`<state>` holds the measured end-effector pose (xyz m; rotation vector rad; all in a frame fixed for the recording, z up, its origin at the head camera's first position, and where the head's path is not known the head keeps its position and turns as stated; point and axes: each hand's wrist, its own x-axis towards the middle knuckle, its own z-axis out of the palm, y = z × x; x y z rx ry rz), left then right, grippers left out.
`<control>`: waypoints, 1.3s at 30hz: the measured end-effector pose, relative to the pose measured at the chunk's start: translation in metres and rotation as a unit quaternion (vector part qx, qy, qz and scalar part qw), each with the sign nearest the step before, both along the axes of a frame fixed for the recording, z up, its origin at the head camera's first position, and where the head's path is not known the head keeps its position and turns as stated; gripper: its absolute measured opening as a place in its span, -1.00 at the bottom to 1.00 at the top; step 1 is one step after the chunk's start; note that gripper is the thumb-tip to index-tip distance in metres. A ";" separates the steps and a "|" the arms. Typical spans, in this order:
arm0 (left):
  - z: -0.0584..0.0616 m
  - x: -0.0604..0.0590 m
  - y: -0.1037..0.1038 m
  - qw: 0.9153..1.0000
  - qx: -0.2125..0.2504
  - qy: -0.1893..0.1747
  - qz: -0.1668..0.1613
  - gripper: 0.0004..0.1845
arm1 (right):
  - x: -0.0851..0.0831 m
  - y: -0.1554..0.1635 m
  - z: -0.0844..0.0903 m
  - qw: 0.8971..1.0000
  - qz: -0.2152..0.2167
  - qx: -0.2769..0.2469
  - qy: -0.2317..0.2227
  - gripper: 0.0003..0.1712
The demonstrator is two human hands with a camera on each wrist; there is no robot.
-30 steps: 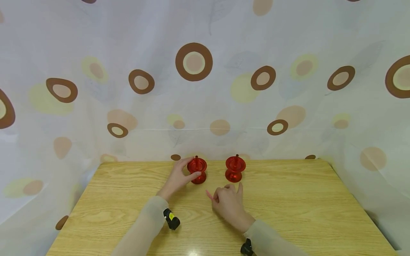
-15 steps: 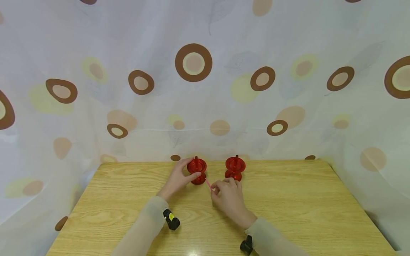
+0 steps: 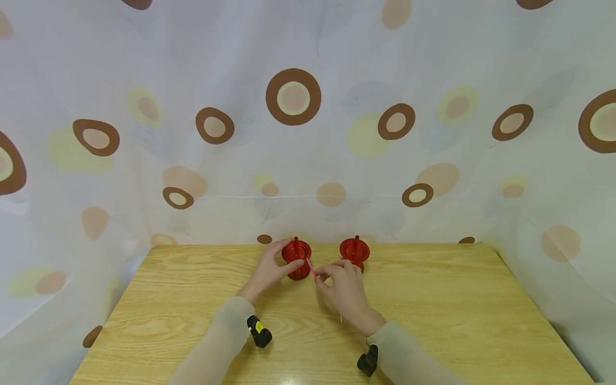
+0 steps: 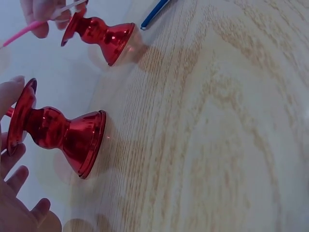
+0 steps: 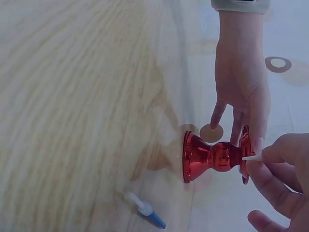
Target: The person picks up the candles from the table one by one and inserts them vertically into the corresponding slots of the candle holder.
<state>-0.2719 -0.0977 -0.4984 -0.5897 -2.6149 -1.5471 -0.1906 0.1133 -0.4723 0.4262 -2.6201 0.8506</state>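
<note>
Two shiny red candle holders, each with a short rod rising from its cup, stand upright at the back of the table. My left hand (image 3: 266,271) grips the left candle holder (image 4: 48,128) by its cup, thumb in front and fingers behind. Between thumb and fingertips my right hand (image 3: 345,289) pinches a thin pink stick (image 4: 24,34) with a white end; its pink tip is right by the left holder's rim. The right candle holder (image 3: 354,250) stands just beyond my right hand, which partly hides its foot in the head view.
A blue stick (image 5: 153,217) with a white end lies on the wooden table (image 3: 471,310) near the right hand. Close behind the table's back edge hangs a patterned cloth (image 3: 332,144), which also runs along both sides.
My right hand has moved forward, bringing the pink stick's tip up to the left candle holder's rim. The left hand keeps its hold, and both holders stay in place.
</note>
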 end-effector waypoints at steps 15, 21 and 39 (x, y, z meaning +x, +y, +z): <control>-0.001 -0.001 -0.001 1.000 0.010 0.009 -0.005 -0.32 | -0.023 -0.003 0.014 0.997 0.038 -0.072 -0.005 -0.91; -0.002 -0.001 -0.001 1.000 0.013 0.007 -0.003 -0.32 | -0.030 -0.005 0.021 0.994 0.042 -0.094 -0.023 -0.91; -0.003 -0.002 -0.003 1.000 0.007 0.014 -0.004 -0.31 | -0.050 -0.013 0.036 0.989 0.048 -0.126 -0.065 -0.84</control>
